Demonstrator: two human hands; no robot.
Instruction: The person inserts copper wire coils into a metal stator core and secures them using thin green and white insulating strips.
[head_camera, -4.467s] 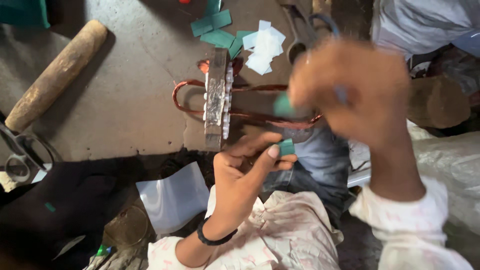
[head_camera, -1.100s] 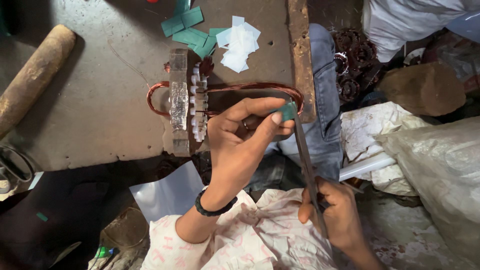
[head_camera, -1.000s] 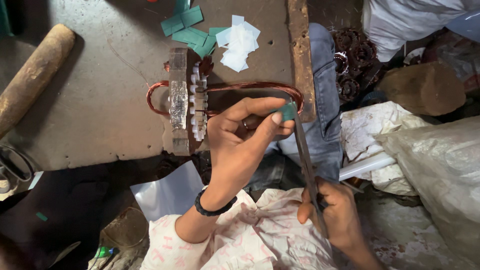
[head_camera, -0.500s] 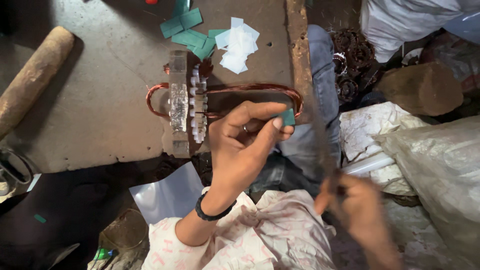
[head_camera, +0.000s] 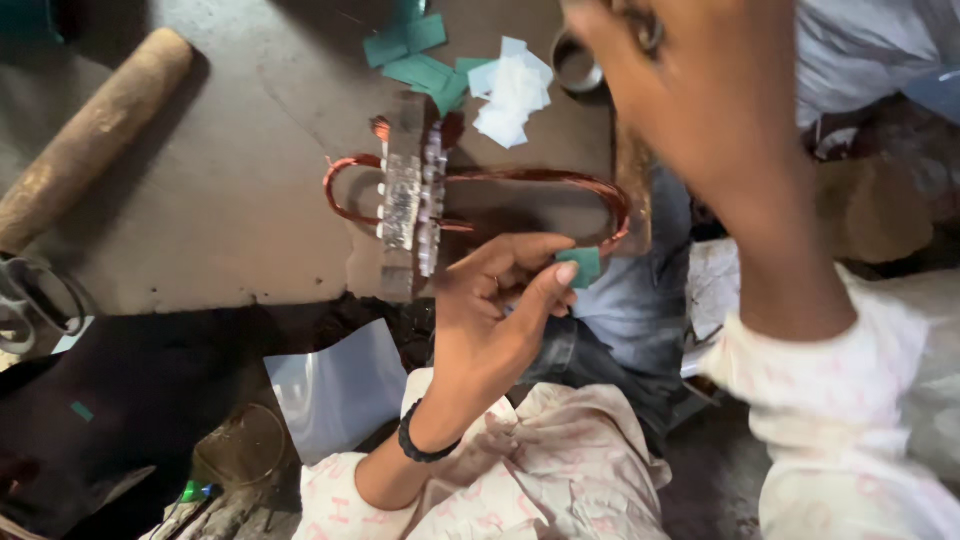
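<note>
My left hand (head_camera: 490, 310) pinches a small green paper piece (head_camera: 580, 265) between thumb and forefinger, right at the near end of a copper wire coil (head_camera: 540, 180). The coil runs through a slotted metal core (head_camera: 405, 195) lying on the grey work surface (head_camera: 230, 190). My right hand (head_camera: 710, 110) is raised close to the camera and blurred. It grips scissors, of which only a round handle loop (head_camera: 577, 65) shows beside the fingers. The blades are hidden.
Green paper scraps (head_camera: 415, 60) and white paper scraps (head_camera: 512, 90) lie beyond the core. A wooden handle (head_camera: 95, 130) rests at the far left, another pair of scissors (head_camera: 30, 300) at the left edge, and a pale sheet (head_camera: 335, 385) by my knee.
My right hand has swung up from my lap to near the camera, carrying the scissors. The left hand has kept the green piece at the coil's end.
</note>
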